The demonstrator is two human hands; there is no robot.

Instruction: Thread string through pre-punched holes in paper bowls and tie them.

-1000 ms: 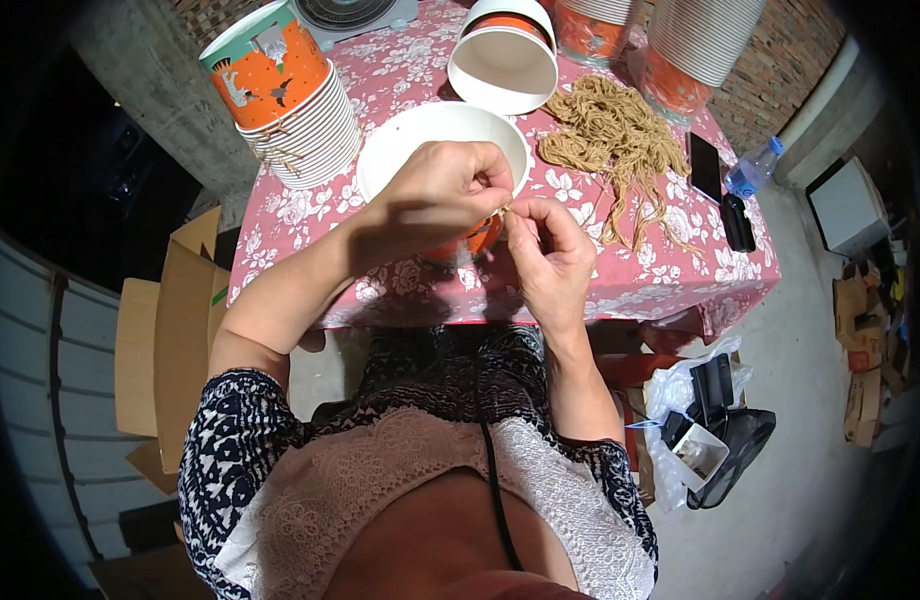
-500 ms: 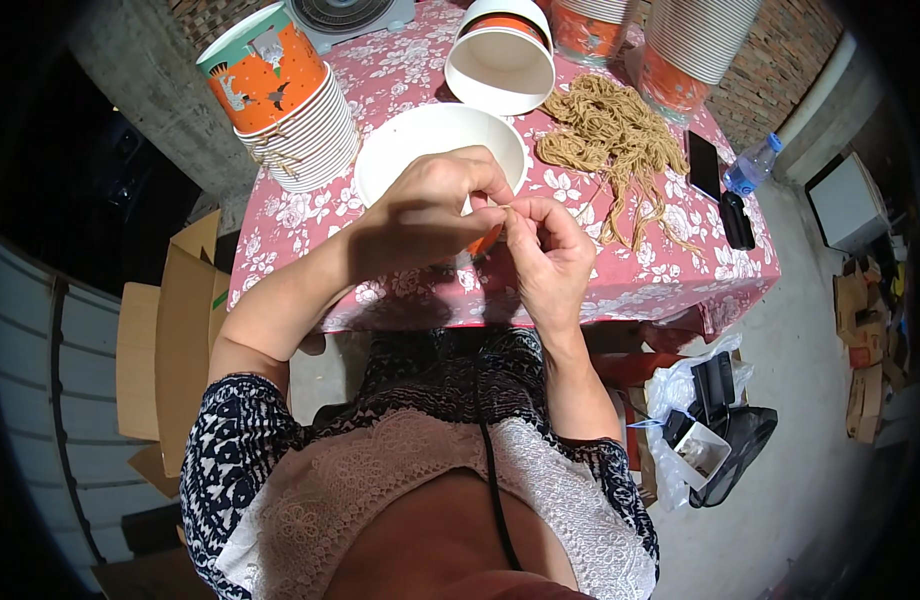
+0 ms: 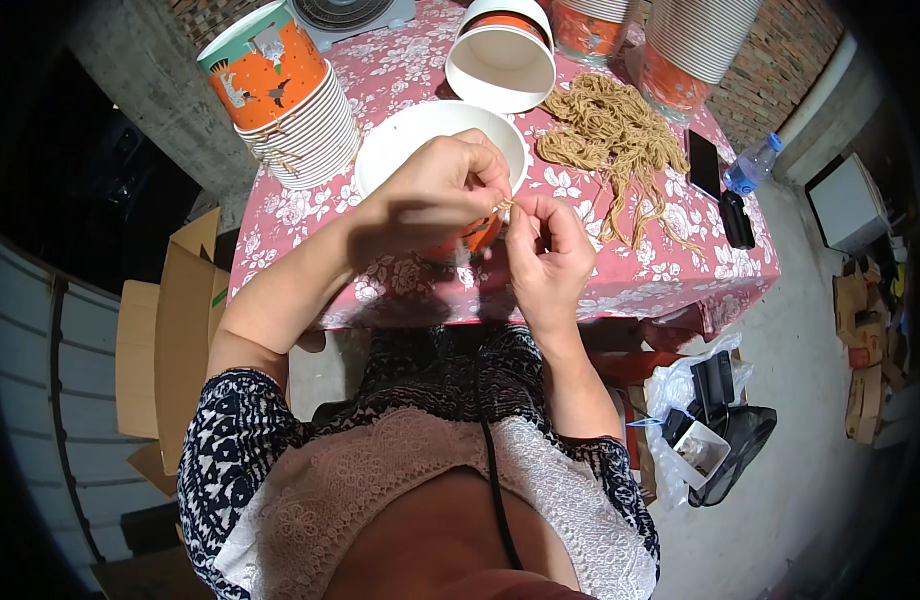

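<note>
In front of me a paper bucket (image 3: 388, 140) leans on the table, its white inside showing, with part of its orange printed side (image 3: 472, 238) below my fingers. Over its near right rim, my left hand (image 3: 440, 185) is closed in a pinch on a short piece of tan yarn (image 3: 505, 204). My right hand (image 3: 552, 250) meets it there, thumb and forefinger pinched at the same yarn. How the yarn is fixed to the bucket is hidden by my fingers. A loose heap of tan yarn (image 3: 610, 135) lies to the right.
At the left stands a stack of paper buckets (image 3: 298, 140) with yarn bits on its side. Another bucket (image 3: 495, 75) lies tipped behind, and taller stacks (image 3: 695, 50) stand far right. A phone (image 3: 702, 165), black case (image 3: 736, 220) and bottle (image 3: 753, 165) sit near the right edge.
My left fingers have curled and drawn back slightly, so the yarn between my hands shows more. More of the bucket's orange side is visible. My right hand has barely moved.
</note>
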